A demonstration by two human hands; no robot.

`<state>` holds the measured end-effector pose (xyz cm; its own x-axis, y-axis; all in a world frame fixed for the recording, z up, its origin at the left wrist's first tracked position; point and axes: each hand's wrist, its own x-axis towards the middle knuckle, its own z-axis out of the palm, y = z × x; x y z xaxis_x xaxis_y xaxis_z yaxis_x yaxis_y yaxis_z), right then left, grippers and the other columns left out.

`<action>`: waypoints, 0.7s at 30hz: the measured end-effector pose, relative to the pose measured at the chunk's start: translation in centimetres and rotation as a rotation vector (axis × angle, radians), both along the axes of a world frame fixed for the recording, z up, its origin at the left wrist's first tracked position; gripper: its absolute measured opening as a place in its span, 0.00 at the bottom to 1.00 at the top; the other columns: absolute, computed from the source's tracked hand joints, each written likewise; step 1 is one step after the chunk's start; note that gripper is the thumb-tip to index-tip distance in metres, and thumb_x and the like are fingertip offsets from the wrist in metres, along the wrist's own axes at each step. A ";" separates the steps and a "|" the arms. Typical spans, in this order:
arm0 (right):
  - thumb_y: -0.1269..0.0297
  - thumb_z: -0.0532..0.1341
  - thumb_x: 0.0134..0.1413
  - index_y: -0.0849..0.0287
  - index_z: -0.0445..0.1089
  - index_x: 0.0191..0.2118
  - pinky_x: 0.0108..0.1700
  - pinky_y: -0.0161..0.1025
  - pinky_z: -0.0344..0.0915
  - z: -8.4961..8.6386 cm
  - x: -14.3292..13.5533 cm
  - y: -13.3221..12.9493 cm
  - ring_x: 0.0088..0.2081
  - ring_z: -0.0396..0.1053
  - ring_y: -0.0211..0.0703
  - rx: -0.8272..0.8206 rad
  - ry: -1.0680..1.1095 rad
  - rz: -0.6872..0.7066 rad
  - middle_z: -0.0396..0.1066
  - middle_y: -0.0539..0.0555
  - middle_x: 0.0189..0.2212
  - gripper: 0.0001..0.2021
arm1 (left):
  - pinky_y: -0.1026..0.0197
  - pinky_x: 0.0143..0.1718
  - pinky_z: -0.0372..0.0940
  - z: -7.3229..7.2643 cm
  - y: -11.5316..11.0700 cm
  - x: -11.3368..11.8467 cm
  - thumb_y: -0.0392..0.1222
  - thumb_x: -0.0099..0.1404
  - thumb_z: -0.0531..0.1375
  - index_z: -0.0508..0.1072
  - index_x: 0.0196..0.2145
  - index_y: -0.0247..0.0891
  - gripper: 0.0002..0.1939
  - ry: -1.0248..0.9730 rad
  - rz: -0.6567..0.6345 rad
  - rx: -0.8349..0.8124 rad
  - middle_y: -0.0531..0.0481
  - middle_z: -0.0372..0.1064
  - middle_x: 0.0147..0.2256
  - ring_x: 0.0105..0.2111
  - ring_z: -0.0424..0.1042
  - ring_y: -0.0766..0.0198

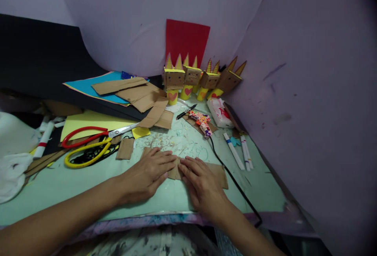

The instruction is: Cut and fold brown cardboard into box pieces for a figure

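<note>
- Head view: brown, flat cardboard strip (176, 173) on green-covered table (265, 199), near front edge, about mid-width.
- Strip lies directly under both hands; long axis runs left-right, slanted, right end closer to front edge. Neither hand nearer: 2 hands, both touching.
- Left hand (147, 171): palm down, fingers extended over strip's left part, pressing or resting, no grasp.
- Right hand (202, 179): fingers over middle, slightly curled, not clenched; strip's right end sticks out past it. Can't tell if thumb is pinching.
- Can't tell if strip is 1 piece or 2 butted together.
- Toward left edge: big scissors with red and yellow handles (113, 133).
- Beyond right hand: floral-patterned glue gun (203, 122), black cord (226, 169) running over front edge.
</note>
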<state>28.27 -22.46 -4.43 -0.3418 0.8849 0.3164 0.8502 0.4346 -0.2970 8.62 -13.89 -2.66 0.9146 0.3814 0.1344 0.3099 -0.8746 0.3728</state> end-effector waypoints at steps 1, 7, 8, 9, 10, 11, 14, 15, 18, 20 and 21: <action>0.77 0.53 0.51 0.65 0.65 0.52 0.55 0.57 0.59 -0.1 0.0 -0.1 0.53 0.62 0.52 0.002 0.010 -0.001 0.68 0.63 0.49 0.20 | 0.43 0.57 0.47 0.0 0.0 0.0 0.35 0.67 0.47 0.62 0.55 0.36 0.20 0.008 0.011 0.000 0.43 0.60 0.57 0.58 0.55 0.55; 0.76 0.51 0.53 0.69 0.62 0.54 0.55 0.57 0.59 -0.2 0.1 -0.1 0.54 0.61 0.54 -0.012 -0.045 0.019 0.67 0.65 0.51 0.21 | 0.43 0.56 0.48 -0.4 -0.1 0.3 0.36 0.67 0.46 0.61 0.56 0.32 0.21 0.065 0.007 0.098 0.42 0.59 0.57 0.58 0.55 0.52; 0.76 0.51 0.53 0.69 0.63 0.54 0.55 0.57 0.59 -0.2 0.0 0.0 0.53 0.61 0.55 -0.015 -0.050 0.019 0.67 0.65 0.51 0.21 | 0.43 0.56 0.48 -0.3 -0.1 0.4 0.36 0.67 0.46 0.61 0.56 0.32 0.20 0.067 0.006 0.114 0.42 0.60 0.57 0.57 0.55 0.52; 0.76 0.51 0.53 0.70 0.63 0.54 0.55 0.57 0.59 -0.1 0.0 0.1 0.52 0.61 0.55 -0.017 -0.054 0.019 0.67 0.65 0.50 0.21 | 0.43 0.55 0.49 -0.3 -0.1 0.5 0.36 0.67 0.46 0.62 0.55 0.32 0.20 0.071 0.003 0.131 0.42 0.60 0.56 0.56 0.56 0.52; 0.76 0.52 0.52 0.71 0.64 0.53 0.54 0.56 0.60 0.0 -0.1 0.2 0.52 0.62 0.56 -0.019 -0.059 0.020 0.67 0.65 0.50 0.21 | 0.43 0.54 0.50 -0.2 -0.1 0.7 0.36 0.67 0.46 0.63 0.54 0.32 0.20 0.078 -0.004 0.148 0.41 0.61 0.56 0.56 0.57 0.51; 0.76 0.52 0.52 0.71 0.64 0.52 0.54 0.56 0.60 0.2 -0.1 0.3 0.51 0.62 0.56 -0.020 -0.062 0.024 0.67 0.65 0.49 0.21 | 0.42 0.53 0.51 -0.1 -0.2 0.8 0.35 0.66 0.47 0.64 0.53 0.31 0.19 0.087 -0.010 0.167 0.40 0.62 0.55 0.55 0.58 0.49; 0.76 0.52 0.51 0.71 0.66 0.50 0.51 0.54 0.63 0.6 -0.3 0.5 0.49 0.62 0.55 -0.028 -0.055 0.031 0.68 0.66 0.47 0.19 | 0.40 0.50 0.52 0.2 -0.3 1.2 0.34 0.64 0.48 0.65 0.51 0.27 0.19 0.104 -0.028 0.215 0.36 0.63 0.53 0.53 0.60 0.46; 0.76 0.52 0.52 0.70 0.66 0.50 0.51 0.53 0.63 0.6 -0.3 0.5 0.49 0.63 0.54 -0.025 -0.040 0.028 0.68 0.65 0.47 0.19 | 0.40 0.49 0.52 0.2 -0.3 1.2 0.34 0.64 0.48 0.65 0.51 0.27 0.19 0.097 -0.028 0.218 0.36 0.63 0.53 0.52 0.60 0.46; 0.76 0.52 0.53 0.67 0.66 0.50 0.52 0.53 0.62 0.4 -0.3 0.4 0.50 0.63 0.52 -0.001 0.030 0.003 0.69 0.64 0.46 0.18 | 0.42 0.50 0.53 0.1 -0.2 1.0 0.34 0.65 0.48 0.66 0.51 0.30 0.18 0.028 -0.015 0.189 0.38 0.65 0.52 0.52 0.61 0.49; 0.75 0.52 0.54 0.64 0.66 0.49 0.54 0.55 0.60 0.0 -0.2 0.2 0.51 0.63 0.51 0.001 0.072 -0.014 0.69 0.62 0.47 0.17 | 0.43 0.51 0.53 -0.2 0.0 0.7 0.33 0.65 0.47 0.66 0.50 0.32 0.17 -0.025 -0.006 0.172 0.40 0.65 0.52 0.52 0.61 0.51; 0.75 0.52 0.54 0.64 0.67 0.48 0.54 0.56 0.60 -0.2 -0.1 0.2 0.51 0.64 0.51 0.000 0.087 -0.018 0.70 0.62 0.47 0.15 | 0.43 0.51 0.52 -0.4 0.1 0.6 0.33 0.64 0.48 0.66 0.50 0.34 0.18 -0.042 -0.008 0.170 0.41 0.65 0.53 0.53 0.61 0.51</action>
